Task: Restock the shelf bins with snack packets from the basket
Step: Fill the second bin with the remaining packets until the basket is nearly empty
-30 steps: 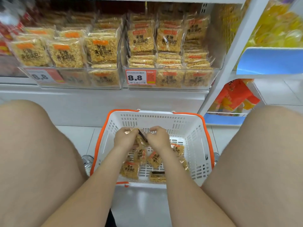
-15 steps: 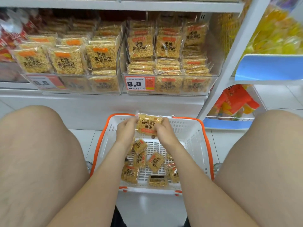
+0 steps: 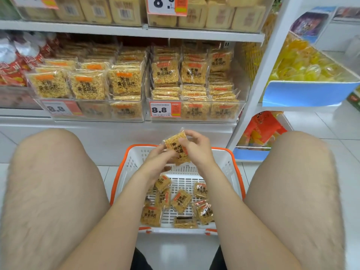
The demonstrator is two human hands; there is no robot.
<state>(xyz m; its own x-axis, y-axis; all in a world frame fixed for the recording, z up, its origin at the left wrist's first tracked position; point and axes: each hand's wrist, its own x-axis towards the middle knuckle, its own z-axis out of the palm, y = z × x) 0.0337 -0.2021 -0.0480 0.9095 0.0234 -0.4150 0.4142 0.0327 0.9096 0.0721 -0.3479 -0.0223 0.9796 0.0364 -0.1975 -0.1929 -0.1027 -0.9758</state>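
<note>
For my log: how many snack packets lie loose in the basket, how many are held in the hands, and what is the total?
Loose packets in the basket: 7 visible
Held packet, gripped by left hand and right hand: 1 visible
Total: 8

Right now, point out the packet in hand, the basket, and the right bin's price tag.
held packet (image 3: 173,142), head view, its upper wrapper face.
basket (image 3: 229,172), head view, its white right wall.
price tag (image 3: 165,109), head view, the printed 8.8.
</note>
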